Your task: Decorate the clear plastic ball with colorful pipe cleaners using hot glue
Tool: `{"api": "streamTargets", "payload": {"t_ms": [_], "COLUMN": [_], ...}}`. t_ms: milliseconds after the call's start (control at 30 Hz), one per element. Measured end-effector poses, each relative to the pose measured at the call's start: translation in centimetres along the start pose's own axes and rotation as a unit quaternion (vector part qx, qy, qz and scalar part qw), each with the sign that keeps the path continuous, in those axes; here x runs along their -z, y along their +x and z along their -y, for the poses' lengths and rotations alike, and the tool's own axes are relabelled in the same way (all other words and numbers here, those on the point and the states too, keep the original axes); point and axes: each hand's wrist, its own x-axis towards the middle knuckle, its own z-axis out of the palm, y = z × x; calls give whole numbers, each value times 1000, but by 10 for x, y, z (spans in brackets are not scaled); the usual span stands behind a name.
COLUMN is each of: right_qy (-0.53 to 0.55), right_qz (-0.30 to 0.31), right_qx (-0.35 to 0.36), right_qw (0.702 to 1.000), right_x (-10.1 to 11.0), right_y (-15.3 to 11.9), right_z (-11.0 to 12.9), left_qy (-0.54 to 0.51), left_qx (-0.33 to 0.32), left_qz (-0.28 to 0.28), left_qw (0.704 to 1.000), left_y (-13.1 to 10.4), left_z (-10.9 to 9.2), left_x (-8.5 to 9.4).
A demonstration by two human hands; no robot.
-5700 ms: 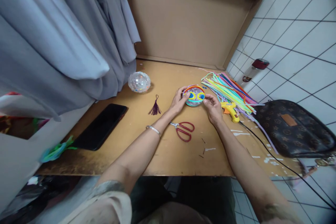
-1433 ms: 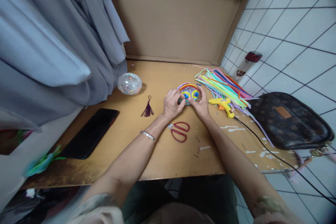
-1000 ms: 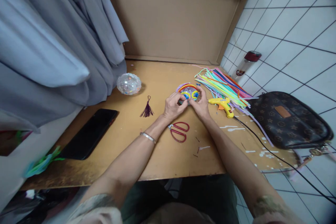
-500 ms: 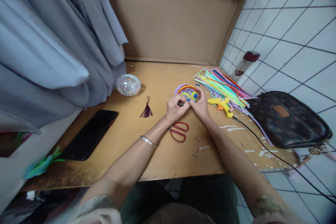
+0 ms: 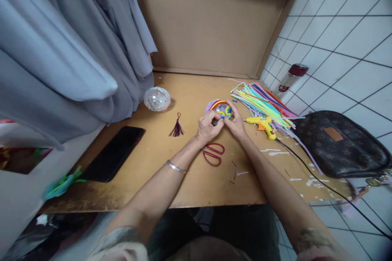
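Note:
Both hands meet at a clear round ball decorated with red, yellow, blue and lilac pipe cleaners, resting at the table's middle. My left hand is closed at its near side, thumb and forefinger pinched by a small blue piece. Around the right side of the ball curl the fingers of my right hand, with its thumb close to the same blue piece. My hands cover the lower part of the ball. Red-handled scissors lie just below my left wrist, blades hidden under it.
A yellow glue gun with a black cord lies right of my hands, beside a pile of pipe cleaners. Leftward are a dark tassel, a second clear ball and a black phone. A brown bag and bottle stand rightward.
The whole view has shifted slightly, so things appear a little further right. Both hands stay on the decorated ball, with only small finger movements.

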Motion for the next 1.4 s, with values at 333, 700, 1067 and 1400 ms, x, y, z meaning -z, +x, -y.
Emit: {"api": "streamTargets", "payload": {"t_ms": [333, 700, 1067, 1400], "right_qy": [-83, -146, -147, -189], "right_qz": [-53, -66, -69, -54], "right_qx": [33, 49, 30, 21], "right_qw": [995, 986, 986, 980], "right_x": [-6, -9, -3, -11], "right_y": [9, 7, 3, 2], "right_z": [-1, 1, -1, 4], "left_qy": [-75, -154, -192, -153], "left_qx": [80, 114, 125, 456], "left_qz": [15, -3, 26, 3], "left_qw": [994, 981, 973, 877], "left_y": [-3, 0, 3, 26], "left_z": [-11, -32, -41, -27], "left_x": [5, 9, 10, 35]}}
